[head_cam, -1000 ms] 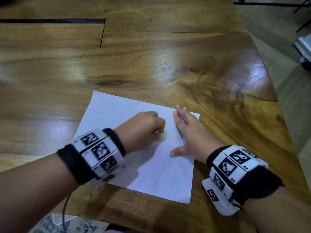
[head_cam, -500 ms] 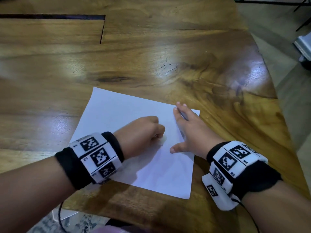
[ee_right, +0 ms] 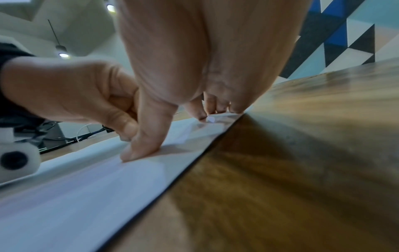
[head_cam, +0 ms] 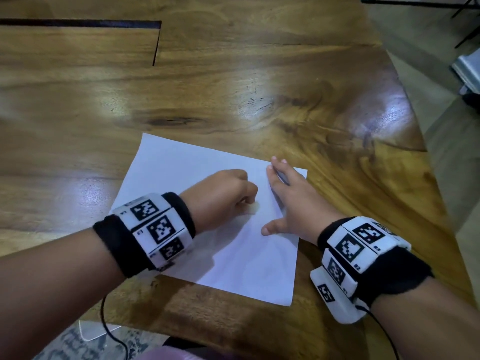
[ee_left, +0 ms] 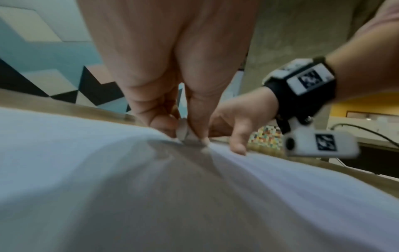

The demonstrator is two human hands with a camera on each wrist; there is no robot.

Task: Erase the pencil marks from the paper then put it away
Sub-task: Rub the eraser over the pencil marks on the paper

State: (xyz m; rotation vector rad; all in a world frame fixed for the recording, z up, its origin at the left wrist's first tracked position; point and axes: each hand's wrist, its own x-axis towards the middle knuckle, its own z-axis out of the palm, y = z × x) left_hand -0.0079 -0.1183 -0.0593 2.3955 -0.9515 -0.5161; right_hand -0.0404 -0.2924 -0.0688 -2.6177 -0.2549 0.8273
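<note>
From the head view, the left hand (head_cam: 223, 196) is curled into a fist, its fingers pinching a small pale eraser (head_cam: 252, 208) against the paper (head_cam: 249, 258) — the grip suits hard rubbing. Just right of those fingers the right hand (head_cam: 288, 201) lies flat, fingers straight and together, thumb spread, pinning the sheet near its right edge so it will not slide on the wooden table (head_cam: 259, 81). No pencil marks show clearly.

In the left wrist view, the eraser (ee_left: 183, 131) sits squeezed between thumb and fingers (ee_left: 159, 122), its lower end touching the paper (ee_left: 64, 153).

In the right wrist view, the straight fingers (ee_right: 197, 110) and thumb press the paper (ee_right: 97, 187) down beside its edge — holding nothing.
</note>
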